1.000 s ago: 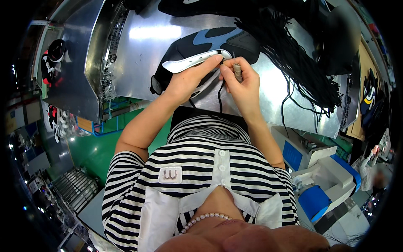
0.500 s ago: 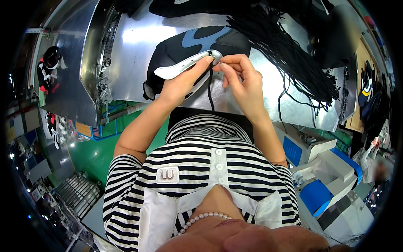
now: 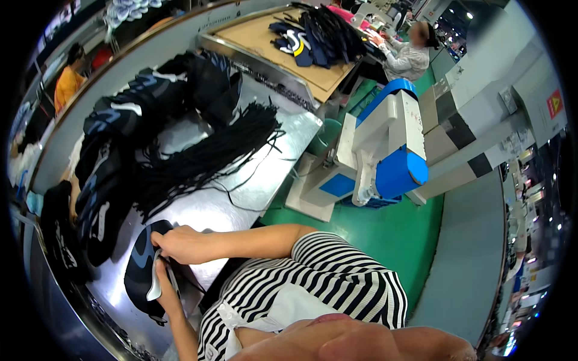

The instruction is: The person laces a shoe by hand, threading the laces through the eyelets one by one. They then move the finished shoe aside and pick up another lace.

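From here I have the black-and-blue shoe upper (image 3: 138,277) at eight o'clock on the metal table (image 3: 292,135), my left hand (image 3: 168,295) clamped on it along the white strip (image 3: 155,287), while my right hand (image 3: 180,243) bunches its fingertips near the strip's twelve-o'clock end, though I cannot tell whether they pinch anything. I judge this edge work goes best with the left grip firm, the strip unbent and small right-hand movements, clear of the black lace bundle (image 3: 211,159) at one o'clock from the upper.
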### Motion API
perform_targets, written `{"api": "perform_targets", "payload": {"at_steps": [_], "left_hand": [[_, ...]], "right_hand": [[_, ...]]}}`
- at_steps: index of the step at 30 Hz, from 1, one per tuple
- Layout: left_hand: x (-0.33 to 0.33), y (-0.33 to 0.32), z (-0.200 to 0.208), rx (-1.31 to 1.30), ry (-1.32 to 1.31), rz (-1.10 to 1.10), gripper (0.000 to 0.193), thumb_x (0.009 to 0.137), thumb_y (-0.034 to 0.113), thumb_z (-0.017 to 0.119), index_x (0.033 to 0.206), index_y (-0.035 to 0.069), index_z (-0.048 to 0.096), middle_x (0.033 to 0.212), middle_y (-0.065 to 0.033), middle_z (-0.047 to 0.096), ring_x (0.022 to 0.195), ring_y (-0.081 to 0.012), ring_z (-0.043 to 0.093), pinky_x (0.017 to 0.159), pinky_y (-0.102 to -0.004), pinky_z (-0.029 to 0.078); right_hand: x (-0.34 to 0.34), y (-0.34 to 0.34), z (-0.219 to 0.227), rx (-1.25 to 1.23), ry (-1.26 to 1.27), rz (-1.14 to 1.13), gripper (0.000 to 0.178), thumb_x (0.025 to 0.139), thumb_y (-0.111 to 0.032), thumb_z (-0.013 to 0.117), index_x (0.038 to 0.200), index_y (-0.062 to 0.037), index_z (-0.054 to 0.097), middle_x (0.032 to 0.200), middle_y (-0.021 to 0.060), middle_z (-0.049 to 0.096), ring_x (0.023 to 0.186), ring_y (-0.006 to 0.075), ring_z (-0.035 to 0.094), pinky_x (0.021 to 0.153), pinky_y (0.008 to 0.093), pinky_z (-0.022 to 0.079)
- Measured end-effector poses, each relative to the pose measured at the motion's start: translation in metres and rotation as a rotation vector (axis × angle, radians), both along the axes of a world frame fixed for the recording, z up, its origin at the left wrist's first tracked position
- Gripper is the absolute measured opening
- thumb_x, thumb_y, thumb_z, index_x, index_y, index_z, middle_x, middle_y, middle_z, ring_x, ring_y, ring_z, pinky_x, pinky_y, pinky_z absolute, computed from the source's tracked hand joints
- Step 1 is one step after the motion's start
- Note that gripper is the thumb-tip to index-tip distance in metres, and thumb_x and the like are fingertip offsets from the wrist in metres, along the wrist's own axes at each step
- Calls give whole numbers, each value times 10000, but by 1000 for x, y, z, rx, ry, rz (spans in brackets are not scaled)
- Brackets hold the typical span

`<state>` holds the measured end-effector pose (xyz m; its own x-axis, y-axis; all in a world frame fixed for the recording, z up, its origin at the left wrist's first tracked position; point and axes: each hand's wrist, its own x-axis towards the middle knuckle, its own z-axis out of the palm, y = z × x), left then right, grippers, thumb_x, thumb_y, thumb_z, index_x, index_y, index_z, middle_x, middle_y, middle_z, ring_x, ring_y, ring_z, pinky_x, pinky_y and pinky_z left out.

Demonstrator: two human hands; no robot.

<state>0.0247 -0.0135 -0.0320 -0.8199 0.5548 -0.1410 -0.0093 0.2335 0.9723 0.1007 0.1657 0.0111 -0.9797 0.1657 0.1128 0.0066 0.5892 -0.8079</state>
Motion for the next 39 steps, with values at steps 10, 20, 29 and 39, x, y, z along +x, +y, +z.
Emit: {"api": "perform_targets", "payload": {"at_steps": [10, 20, 29, 39], "left_hand": [[-45, 16, 26, -141, 49, 8, 485, 969, 388, 629, 985, -92, 692, 808, -121, 713, 725, -180, 665, 728, -295, 523], [-51, -18, 32, -329, 695, -522, 260, 830, 125, 717, 1070, 34, 677, 974, -221, 698, 874, -379, 686, 767, -414, 525], [-29, 15, 54, -224, 1100, -272, 139, 866, 52, 642, 1000, 33, 671, 858, -162, 687, 744, -356, 669, 663, -405, 522], [-44, 11, 81, -74, 868, -140, 138, 867, 14, 646, 1003, 1, 667, 782, -196, 669, 683, -354, 669, 628, -380, 506]], "right_hand": [[-3, 33, -20, -485, 195, -281, 431, 713, -253, 839, 1033, -40, 644, 919, 50, 658, 876, 151, 603, 784, 302, 475], [-18, 51, -46, -787, 179, -428, 236, 848, -213, 765, 990, -51, 670, 907, 14, 658, 852, 106, 605, 750, 263, 499], [-11, 2, -46, -737, 20, -232, 241, 923, -299, 708, 893, -61, 686, 650, -57, 562, 558, 29, 474, 492, 199, 349], [16, -19, -28, -882, -205, 258, 153, 934, -194, 667, 855, -93, 583, 659, -92, 439, 535, 10, 386, 485, 199, 314]]}}
